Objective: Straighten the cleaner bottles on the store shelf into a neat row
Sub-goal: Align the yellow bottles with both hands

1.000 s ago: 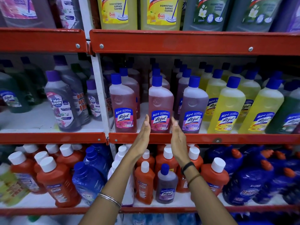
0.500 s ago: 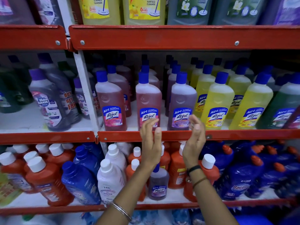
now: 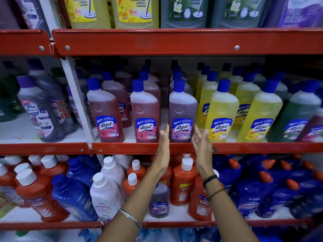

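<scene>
A row of blue-capped cleaner bottles stands at the front of the middle shelf (image 3: 174, 147): two pink ones (image 3: 105, 110) (image 3: 145, 112), a purple one (image 3: 181, 110), then yellow ones (image 3: 222, 110) (image 3: 260, 116). My left hand (image 3: 163, 149) is raised flat at the purple bottle's left lower side. At the bottle's right lower side is my right hand (image 3: 201, 145), flat, palm facing in. Both hands flank the purple bottle with fingers straight; whether they touch it I cannot tell.
A white upright post (image 3: 76, 98) divides the shelf; grey bottles (image 3: 38, 109) stand left of it. Large bottles (image 3: 134, 11) fill the top shelf. Orange (image 3: 181, 182), white (image 3: 104, 193) and blue (image 3: 244, 193) bottles crowd the lower shelf beneath my arms.
Both hands have shifted right from the second pink bottle to either side of the purple bottle and flattened there. The camera view has moved with them.
</scene>
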`<state>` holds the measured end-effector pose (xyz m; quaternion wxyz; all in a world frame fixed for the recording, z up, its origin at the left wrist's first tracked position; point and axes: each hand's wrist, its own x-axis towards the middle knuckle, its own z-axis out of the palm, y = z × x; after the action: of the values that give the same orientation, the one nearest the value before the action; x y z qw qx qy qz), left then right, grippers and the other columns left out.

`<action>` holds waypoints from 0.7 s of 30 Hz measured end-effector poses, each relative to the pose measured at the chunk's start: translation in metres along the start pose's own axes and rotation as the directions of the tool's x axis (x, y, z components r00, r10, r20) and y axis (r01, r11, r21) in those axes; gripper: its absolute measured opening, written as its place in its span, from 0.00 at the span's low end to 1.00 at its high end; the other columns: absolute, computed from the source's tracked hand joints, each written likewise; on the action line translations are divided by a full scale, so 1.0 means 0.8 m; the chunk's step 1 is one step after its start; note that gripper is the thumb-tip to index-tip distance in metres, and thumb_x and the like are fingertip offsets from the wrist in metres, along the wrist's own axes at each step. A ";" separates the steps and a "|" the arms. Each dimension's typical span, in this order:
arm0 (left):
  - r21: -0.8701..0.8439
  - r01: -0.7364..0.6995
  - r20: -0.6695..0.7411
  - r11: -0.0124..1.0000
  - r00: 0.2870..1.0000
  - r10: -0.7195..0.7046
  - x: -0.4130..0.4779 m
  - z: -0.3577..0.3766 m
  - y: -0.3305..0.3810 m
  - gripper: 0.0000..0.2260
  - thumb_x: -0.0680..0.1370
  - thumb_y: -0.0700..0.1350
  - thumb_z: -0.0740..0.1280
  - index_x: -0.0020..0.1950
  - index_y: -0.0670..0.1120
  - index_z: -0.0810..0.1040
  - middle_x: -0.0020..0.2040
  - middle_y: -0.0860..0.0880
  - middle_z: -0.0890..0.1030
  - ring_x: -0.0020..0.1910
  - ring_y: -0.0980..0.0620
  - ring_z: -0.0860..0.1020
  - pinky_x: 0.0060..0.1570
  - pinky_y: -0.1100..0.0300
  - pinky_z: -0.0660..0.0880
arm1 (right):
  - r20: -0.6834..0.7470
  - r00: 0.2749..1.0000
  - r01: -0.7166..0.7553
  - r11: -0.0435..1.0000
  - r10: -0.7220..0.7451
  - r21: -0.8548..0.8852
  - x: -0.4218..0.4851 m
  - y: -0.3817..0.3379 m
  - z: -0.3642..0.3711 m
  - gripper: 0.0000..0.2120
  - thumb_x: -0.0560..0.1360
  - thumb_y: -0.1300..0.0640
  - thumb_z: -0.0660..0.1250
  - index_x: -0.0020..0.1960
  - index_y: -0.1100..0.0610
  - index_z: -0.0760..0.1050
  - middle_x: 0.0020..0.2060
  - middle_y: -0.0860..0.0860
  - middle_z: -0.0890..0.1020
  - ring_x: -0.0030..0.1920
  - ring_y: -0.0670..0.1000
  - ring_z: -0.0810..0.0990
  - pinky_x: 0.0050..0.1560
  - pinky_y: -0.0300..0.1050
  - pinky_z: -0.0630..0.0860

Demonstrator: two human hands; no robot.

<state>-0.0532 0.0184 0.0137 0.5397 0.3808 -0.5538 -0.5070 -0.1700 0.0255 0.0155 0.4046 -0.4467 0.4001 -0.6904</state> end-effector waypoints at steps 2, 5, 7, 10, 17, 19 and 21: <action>0.010 -0.019 0.001 1.000 1.000 0.019 0.000 0.001 0.000 0.54 0.59 0.83 0.49 0.77 0.54 0.52 0.77 0.55 0.56 0.73 0.62 0.57 0.69 0.64 0.55 | 0.010 1.000 -0.004 1.000 0.004 -0.001 0.001 0.000 -0.003 0.30 0.77 0.41 0.47 0.71 0.58 0.64 0.71 0.56 0.69 0.70 0.49 0.69 0.73 0.49 0.64; -0.006 -0.023 -0.008 1.000 1.000 0.023 0.001 0.002 -0.002 0.50 0.62 0.81 0.48 0.77 0.53 0.52 0.73 0.59 0.60 0.67 0.68 0.62 0.58 0.77 0.62 | 0.020 1.000 0.008 1.000 -0.007 -0.015 0.000 -0.002 -0.001 0.33 0.74 0.39 0.49 0.71 0.58 0.65 0.70 0.55 0.70 0.69 0.48 0.70 0.72 0.48 0.65; -0.021 -0.023 -0.017 1.000 1.000 0.023 0.001 0.004 -0.001 0.42 0.70 0.73 0.44 0.78 0.51 0.52 0.76 0.55 0.59 0.71 0.63 0.62 0.60 0.74 0.61 | 0.020 1.000 0.015 1.000 -0.014 -0.026 -0.001 -0.001 -0.002 0.32 0.73 0.39 0.49 0.70 0.57 0.65 0.69 0.54 0.71 0.66 0.45 0.71 0.69 0.43 0.68; -0.020 -0.052 -0.033 0.998 0.998 0.051 0.001 0.006 -0.003 0.37 0.73 0.67 0.42 0.78 0.49 0.52 0.78 0.50 0.58 0.70 0.62 0.61 0.59 0.76 0.62 | 0.046 0.999 0.025 0.999 -0.024 -0.038 0.000 0.001 -0.004 0.32 0.73 0.39 0.49 0.70 0.56 0.65 0.67 0.52 0.72 0.64 0.44 0.71 0.55 0.27 0.72; 0.129 -0.366 -0.371 0.922 0.844 0.387 -0.018 0.058 -0.015 0.16 0.78 0.59 0.53 0.61 0.57 0.71 0.63 0.53 0.73 0.66 0.56 0.71 0.69 0.51 0.66 | -0.232 0.921 0.316 0.949 -0.311 -0.019 -0.004 0.000 -0.050 0.26 0.78 0.46 0.51 0.64 0.63 0.73 0.63 0.57 0.78 0.66 0.51 0.74 0.67 0.46 0.70; 0.123 -0.399 -0.295 0.909 0.860 0.417 -0.022 0.086 -0.015 0.14 0.79 0.58 0.53 0.61 0.58 0.72 0.63 0.52 0.74 0.66 0.54 0.71 0.69 0.48 0.67 | -0.324 0.877 0.368 0.930 -0.355 -0.021 0.003 -0.007 -0.077 0.25 0.78 0.47 0.51 0.65 0.63 0.72 0.64 0.56 0.77 0.67 0.51 0.73 0.67 0.45 0.70; 0.089 -0.334 -0.169 0.939 0.924 0.344 -0.015 0.109 -0.016 0.18 0.77 0.66 0.53 0.62 0.62 0.70 0.67 0.50 0.72 0.70 0.53 0.68 0.71 0.44 0.63 | -0.324 0.890 0.333 0.943 -0.320 -0.016 0.020 -0.011 -0.101 0.28 0.77 0.43 0.51 0.68 0.60 0.69 0.68 0.54 0.73 0.69 0.48 0.70 0.70 0.45 0.66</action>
<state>-0.1388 0.0409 0.0071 0.6562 0.3396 -0.5741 -0.3527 -0.2523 0.0297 0.0056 0.2209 -0.3809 0.3662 -0.8198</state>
